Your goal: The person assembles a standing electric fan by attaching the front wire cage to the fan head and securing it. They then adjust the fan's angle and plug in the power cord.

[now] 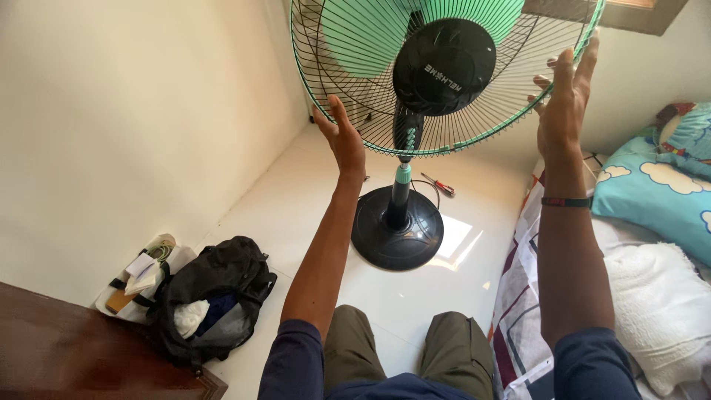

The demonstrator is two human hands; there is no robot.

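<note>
A standing fan with a green-rimmed wire guard [348, 111], green blades and a black motor housing [443, 65] rises on a black pole from a round black base [397, 231] on the white floor. Seen from behind, the fan head is tilted toward me. My left hand [343, 137] presses flat against the guard's lower left rim, fingers apart. My right hand [564, 96] rests on the right rim of the guard, fingers stretched up along it. A dark band circles my right wrist.
A red-handled screwdriver [438, 184] lies on the floor behind the fan base. An open black backpack [215, 296] and a white bag [141, 278] sit by the left wall, next to a dark wooden surface [67, 348]. A bed with a cloud-print pillow [655, 196] lies on the right.
</note>
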